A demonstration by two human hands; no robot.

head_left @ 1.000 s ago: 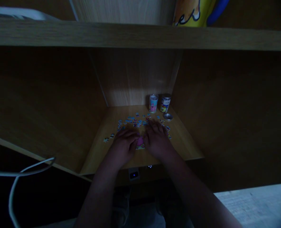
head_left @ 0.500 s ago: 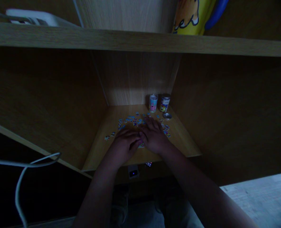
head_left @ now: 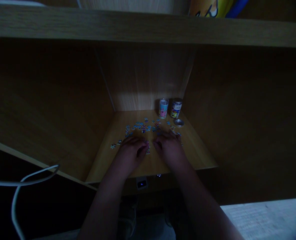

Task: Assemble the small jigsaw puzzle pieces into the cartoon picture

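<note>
Small jigsaw puzzle pieces [head_left: 139, 125] in blue, pink and white lie scattered on the wooden shelf board, beyond both hands. My left hand [head_left: 133, 149] rests low on the board, thumb and forefinger closed on a pinkish puzzle piece [head_left: 147, 143]. Just below those fingertips shows another bit of puzzle [head_left: 148, 151]; whether the two are joined I cannot tell. My right hand [head_left: 170, 145] is a short gap to the right, with its fingers curled together. Anything in its grip is hidden. Some pieces lie partly under and beyond its knuckles.
At the back right stand a light-blue can with a pink figure [head_left: 163, 109] and a darker lidded can [head_left: 176, 108]. A round metal lid [head_left: 179, 123] lies before them. An upper shelf [head_left: 138, 26] crosses overhead, and a white cable [head_left: 18, 190] hangs at left.
My right hand has drawn away from the left to the right, and its spread fingers have curled in. My left hand stays nearly in place. The view has tipped slightly downward.
</note>
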